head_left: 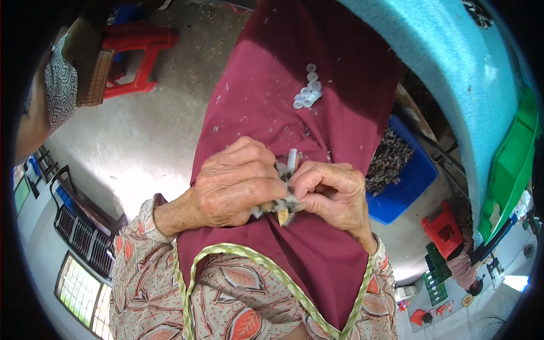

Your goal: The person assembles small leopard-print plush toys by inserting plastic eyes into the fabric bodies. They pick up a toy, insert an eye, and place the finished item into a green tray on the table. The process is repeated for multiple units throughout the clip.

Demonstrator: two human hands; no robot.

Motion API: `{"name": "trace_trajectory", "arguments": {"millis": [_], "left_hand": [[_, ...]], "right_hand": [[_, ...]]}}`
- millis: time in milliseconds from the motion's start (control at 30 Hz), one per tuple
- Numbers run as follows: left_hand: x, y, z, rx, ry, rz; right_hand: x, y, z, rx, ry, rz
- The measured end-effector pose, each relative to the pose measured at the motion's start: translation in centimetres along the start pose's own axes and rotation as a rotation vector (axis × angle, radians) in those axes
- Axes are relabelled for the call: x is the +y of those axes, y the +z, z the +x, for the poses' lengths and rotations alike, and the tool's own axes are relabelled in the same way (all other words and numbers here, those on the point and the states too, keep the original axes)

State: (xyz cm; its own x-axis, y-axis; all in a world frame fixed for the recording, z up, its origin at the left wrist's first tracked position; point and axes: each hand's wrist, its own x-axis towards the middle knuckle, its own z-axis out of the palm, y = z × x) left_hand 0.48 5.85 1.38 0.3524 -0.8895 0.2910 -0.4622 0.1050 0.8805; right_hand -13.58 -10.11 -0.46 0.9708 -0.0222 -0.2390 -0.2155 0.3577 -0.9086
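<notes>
Both of my hands meet over the maroon apron on my lap. My left hand (pixel 241 184) is closed round a small fluffy grey, black and white bundle (pixel 281 208) with a yellowish piece at its lower end; its exact kind I cannot make out. The fingers of my right hand (pixel 331 192) pinch at the right side of this bundle. A short white tube (pixel 292 160) sticks up between the hands. Farther out on the apron (pixel 249 96) lies a loose group of small translucent white plastic rings (pixel 310 93).
A blue basin (pixel 388 209) of mottled dark bits stands to the right, below a large light-blue curved surface (pixel 447 68). A green tray (pixel 513 158) is at the far right. Red stools (pixel 147 56) stand left and right. Another person's arm (pixel 37 127) shows at the left.
</notes>
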Motion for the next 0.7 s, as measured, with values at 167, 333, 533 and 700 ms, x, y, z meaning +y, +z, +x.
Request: {"name": "trace_trajectory", "arguments": {"millis": [167, 333, 533, 700], "left_hand": [[-0.5, -0.9, -1.5, 0.058, -0.015, 0.061], [-0.5, -1.0, -2.9, 0.074, -0.117, -0.032], [-0.6, 0.1, -2.7, 0.068, -0.072, -0.144], [-0.8, 0.2, -2.7, 0.059, -0.056, -0.161]], "right_hand": [[-0.7, 3.6, 0.2, -0.136, -0.041, 0.020], [-0.3, -2.1, 1.5, -0.100, 0.238, 0.143], [4.5, -3.5, 5.8, 0.395, -0.046, -0.773], [6.5, -3.1, 7.5, 0.336, -0.037, -1.107]]}}
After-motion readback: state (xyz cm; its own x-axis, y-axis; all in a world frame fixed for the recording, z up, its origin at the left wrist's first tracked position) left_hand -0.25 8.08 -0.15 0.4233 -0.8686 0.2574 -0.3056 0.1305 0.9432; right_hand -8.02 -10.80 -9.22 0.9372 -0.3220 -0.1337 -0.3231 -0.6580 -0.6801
